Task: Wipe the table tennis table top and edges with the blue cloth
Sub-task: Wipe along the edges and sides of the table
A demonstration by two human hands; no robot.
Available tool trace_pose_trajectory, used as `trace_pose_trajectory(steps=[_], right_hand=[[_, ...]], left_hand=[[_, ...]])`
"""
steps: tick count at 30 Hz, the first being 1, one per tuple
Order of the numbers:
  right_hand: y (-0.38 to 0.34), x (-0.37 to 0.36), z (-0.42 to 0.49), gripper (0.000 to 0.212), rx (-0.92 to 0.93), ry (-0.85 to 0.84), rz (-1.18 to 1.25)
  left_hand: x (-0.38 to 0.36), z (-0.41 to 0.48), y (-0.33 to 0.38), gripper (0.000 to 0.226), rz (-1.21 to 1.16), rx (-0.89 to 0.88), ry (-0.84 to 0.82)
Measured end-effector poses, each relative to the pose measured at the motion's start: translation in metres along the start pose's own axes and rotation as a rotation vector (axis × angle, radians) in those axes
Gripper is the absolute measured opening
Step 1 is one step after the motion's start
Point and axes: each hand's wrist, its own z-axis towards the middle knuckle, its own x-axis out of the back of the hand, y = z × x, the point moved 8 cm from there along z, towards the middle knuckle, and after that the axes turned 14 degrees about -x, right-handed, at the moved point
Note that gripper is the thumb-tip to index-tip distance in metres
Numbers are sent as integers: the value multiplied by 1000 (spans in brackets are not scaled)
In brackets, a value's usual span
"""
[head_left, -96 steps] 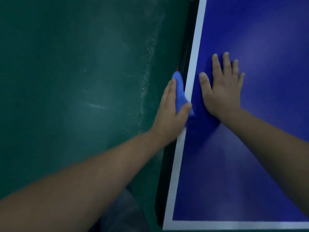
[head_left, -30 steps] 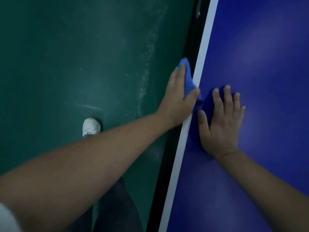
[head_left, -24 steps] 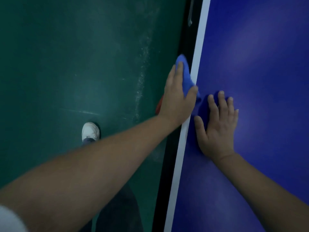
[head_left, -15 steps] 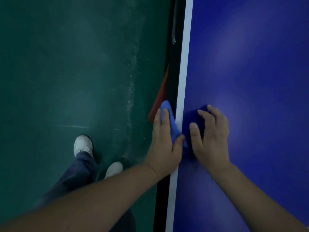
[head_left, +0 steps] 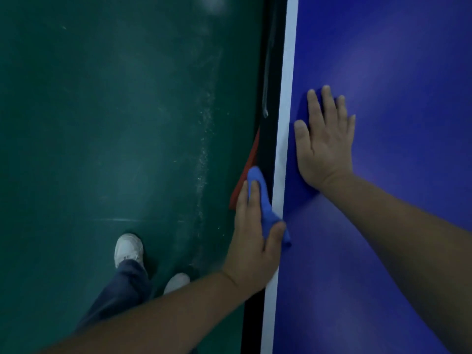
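Two hands of ours at table rim: left hand point(head_left: 251, 247) pinches blue cloth point(head_left: 263, 200) between thumb and fingers against dark side edge point(head_left: 267, 149). Right hand point(head_left: 325, 149) flat, fingers spread, on table top point(head_left: 396, 72). Green floor point(head_left: 102, 123), white shoes point(head_left: 127, 247) below.

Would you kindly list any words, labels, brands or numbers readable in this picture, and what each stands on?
None can be read. The table top, its white edge line, the blue cloth in the left hand, the green floor and the white shoes show no lettering; the picture is dim and soft.
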Motion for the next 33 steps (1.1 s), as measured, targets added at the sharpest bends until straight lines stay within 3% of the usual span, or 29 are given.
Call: trace_pose_trajectory(steps=[4, 8, 12, 19, 24, 29, 33], right_hand=[[-1, 3, 1, 64, 11, 29, 47], [-1, 3, 0, 63, 21, 35, 51], [-2, 4, 1, 63, 17, 17, 56], [-1, 4, 2, 62, 22, 56, 96], [-1, 4, 3, 61, 35, 45, 80], [1, 3, 3, 61, 26, 29, 92], [-3, 5, 3, 60, 35, 12, 85]], left_hand=[[4, 37, 2, 75, -1, 36, -22], [30, 149, 2, 74, 53, 7, 41], [49, 240, 2, 69, 23, 119, 149], [18, 88, 5, 71, 22, 22, 80], [26, 144, 5, 75, 42, 55, 18], [49, 251, 6, 71, 77, 129, 79], [48, 226, 12, 73, 109, 86, 80]])
